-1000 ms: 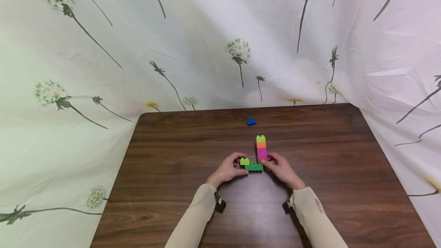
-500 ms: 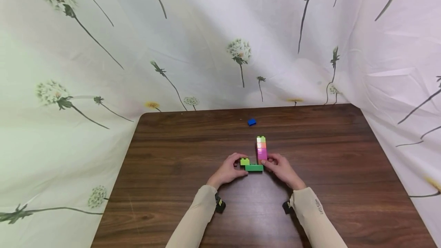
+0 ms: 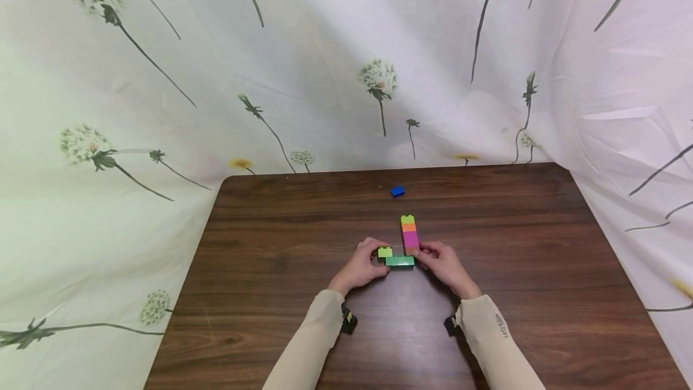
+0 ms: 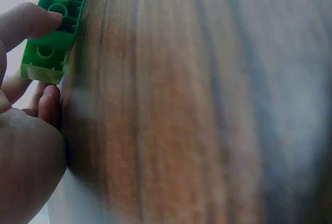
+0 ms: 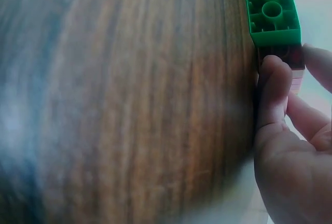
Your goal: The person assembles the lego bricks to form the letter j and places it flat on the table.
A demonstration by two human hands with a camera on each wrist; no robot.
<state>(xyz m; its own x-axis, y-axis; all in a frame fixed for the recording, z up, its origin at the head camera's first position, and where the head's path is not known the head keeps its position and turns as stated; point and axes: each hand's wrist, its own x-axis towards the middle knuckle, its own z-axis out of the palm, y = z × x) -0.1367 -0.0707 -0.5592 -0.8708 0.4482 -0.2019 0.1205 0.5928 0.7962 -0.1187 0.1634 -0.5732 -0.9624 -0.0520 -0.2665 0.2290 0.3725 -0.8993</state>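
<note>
Near the middle of the table, my left hand grips a long green building brick with a small lime brick joined at its left end. In the left wrist view the thumb lies on the green brick's hollow underside. My right hand pinches the lower end of a brick stack, which shows lime, orange and magenta from the top, with an orange-brown part partly behind the thumb. This stack leans slightly left and meets the green brick's right end; whether they are locked together is hidden.
A single blue brick lies toward the back of the brown wooden table. A white cloth with dandelion prints hangs behind the table and along its sides. A black wrist camera sits at the left cuff.
The top of the stack has tipped slightly left. The green and lime bricks have shifted up a little in the head view and the green one has turned slightly. Both hands keep their grips.
</note>
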